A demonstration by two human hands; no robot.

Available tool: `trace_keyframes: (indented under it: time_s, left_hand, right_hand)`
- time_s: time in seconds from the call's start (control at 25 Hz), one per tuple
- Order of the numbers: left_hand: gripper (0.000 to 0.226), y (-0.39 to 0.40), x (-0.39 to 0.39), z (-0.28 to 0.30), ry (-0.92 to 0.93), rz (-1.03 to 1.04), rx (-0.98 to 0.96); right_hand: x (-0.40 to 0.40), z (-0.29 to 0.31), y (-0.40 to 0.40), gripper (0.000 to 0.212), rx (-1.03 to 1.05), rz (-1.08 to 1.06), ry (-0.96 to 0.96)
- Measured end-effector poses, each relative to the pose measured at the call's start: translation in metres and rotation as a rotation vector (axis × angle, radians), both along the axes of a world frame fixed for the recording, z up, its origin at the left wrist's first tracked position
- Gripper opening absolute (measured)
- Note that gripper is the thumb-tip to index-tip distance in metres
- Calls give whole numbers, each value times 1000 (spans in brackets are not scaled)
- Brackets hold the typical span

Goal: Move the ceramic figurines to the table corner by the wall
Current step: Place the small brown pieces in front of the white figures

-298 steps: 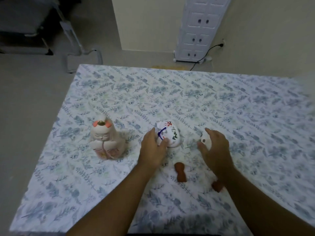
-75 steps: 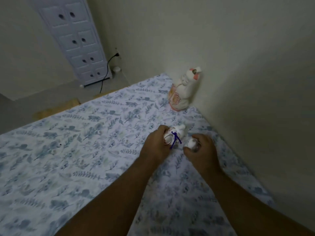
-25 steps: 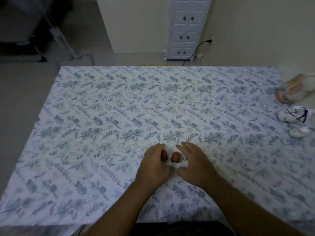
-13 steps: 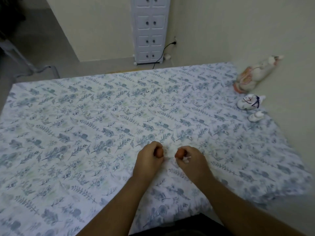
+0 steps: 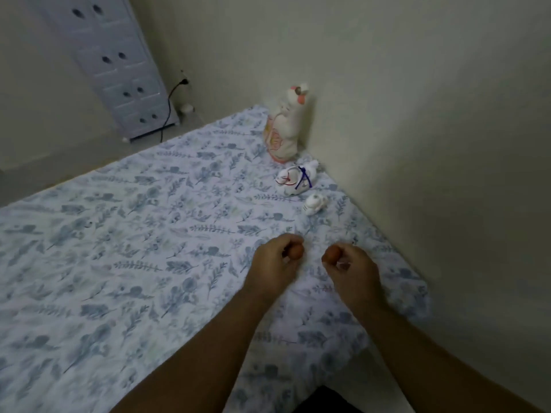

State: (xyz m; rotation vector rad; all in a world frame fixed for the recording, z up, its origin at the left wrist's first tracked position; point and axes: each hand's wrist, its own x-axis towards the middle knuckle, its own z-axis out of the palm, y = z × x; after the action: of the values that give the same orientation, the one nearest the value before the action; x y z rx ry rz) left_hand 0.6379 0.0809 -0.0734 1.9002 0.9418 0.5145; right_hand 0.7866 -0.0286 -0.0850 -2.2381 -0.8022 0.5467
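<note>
A tall white cat figurine point(image 5: 284, 126) with pink ears stands in the table corner against the wall. In front of it lies a white painted figurine point(image 5: 293, 181) with a blue cord, then a small white figurine point(image 5: 314, 203). My left hand point(image 5: 275, 263) is shut on a small brown figurine point(image 5: 296, 251). My right hand point(image 5: 350, 269) is shut on a second brown figurine point(image 5: 332, 253). Both hands hover over the floral tablecloth point(image 5: 134, 234), a short way in front of the small white figurine.
The wall point(image 5: 417, 144) runs along the table's right edge. A white drawer cabinet point(image 5: 113, 64) stands on the floor beyond the table, with a black cable point(image 5: 168, 111) plugged in beside it.
Both hands have carried the brown figurines from the table's near middle toward the right corner. The view has swung right, so the white figurines now sit close ahead.
</note>
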Motion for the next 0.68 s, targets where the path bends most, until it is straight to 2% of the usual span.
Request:
trace_keyframes:
  time_s: [0.12, 0.24, 0.4, 0.68]
  left_hand:
    - [31, 21, 59, -14, -58, -123, 74]
    - [37, 37, 90, -22, -51, -190, 32]
    - [32, 35, 105, -26, 12, -170, 32]
    - [26, 17, 106, -32, 50, -59, -84]
  right_hand:
    - [38, -12, 6, 20, -7, -37, -23]
    - [58, -23, 13, 20, 8, -35, -45]
    - [63, -27, 12, 12, 36, -22, 4]
    - [59, -22, 4, 5, 59, -76, 47]
